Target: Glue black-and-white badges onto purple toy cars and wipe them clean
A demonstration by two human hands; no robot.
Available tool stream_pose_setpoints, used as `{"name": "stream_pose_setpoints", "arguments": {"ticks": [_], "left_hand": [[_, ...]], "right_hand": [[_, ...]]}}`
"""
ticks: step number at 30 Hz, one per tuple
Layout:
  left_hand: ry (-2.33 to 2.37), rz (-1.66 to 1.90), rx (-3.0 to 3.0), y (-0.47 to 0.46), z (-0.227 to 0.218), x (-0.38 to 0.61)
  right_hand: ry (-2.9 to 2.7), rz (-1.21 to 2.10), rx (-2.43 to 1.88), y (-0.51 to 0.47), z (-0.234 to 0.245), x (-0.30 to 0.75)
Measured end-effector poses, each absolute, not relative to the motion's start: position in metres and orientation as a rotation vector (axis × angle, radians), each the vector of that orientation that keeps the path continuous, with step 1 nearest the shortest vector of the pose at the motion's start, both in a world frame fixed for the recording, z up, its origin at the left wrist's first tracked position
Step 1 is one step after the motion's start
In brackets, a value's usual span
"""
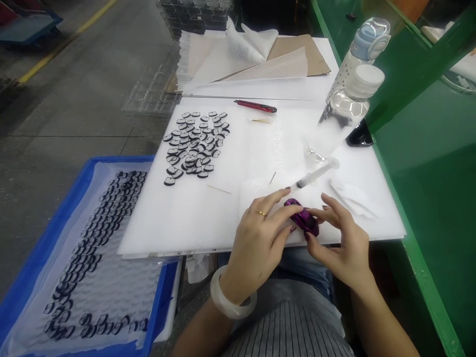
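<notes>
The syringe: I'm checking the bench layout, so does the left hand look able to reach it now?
Probably yes: the syringe lies just beyond the left hand's outstretched finger with nothing visibly between, though that hand also grips the glossy purple piece.

"From my remote feed, what shows at left?"

"I see a thin gold ring point(261, 213) on the left hand point(262, 238), a thick, pale bangle point(238, 311) at its wrist."

"And at right?"

"Dark polish point(307, 236) on the right hand's point(340, 243) nails. Nearest me, a grey, dark-striped top point(290, 325); beyond it, blue denim point(310, 270)."
</notes>
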State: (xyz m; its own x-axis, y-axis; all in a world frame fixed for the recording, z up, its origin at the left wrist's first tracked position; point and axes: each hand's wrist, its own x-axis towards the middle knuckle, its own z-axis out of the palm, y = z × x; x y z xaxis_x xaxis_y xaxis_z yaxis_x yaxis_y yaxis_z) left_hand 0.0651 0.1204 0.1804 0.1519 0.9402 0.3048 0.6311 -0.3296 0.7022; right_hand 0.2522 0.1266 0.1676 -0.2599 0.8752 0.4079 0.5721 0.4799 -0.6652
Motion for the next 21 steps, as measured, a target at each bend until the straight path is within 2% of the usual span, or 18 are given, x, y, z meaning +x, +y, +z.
{"name": "stream_pose_setpoints", "arguments": {"ticks": [4, 11, 17, 21], "left_hand": [[1.547, 1.082, 2.054, 0.124, 0.178, 0.069], [1.595, 1.078, 2.076, 0.128, 0.176, 0.072], [1.628, 1.078, 2.068, 0.128, 0.175, 0.075], [1.584, 1.106, 2.053, 0.126, 0.173, 0.072]], "right_hand": [[-1.963, 0.635, -1.110, 0.134, 0.171, 0.266], [-2.064, 0.337, -0.952, 0.137, 0.165, 0.263], [-2.019, 0.103, -0.990, 0.137, 0.155, 0.261], [-2.071, 0.199, -0.949, 0.136, 0.162, 0.264]]}}
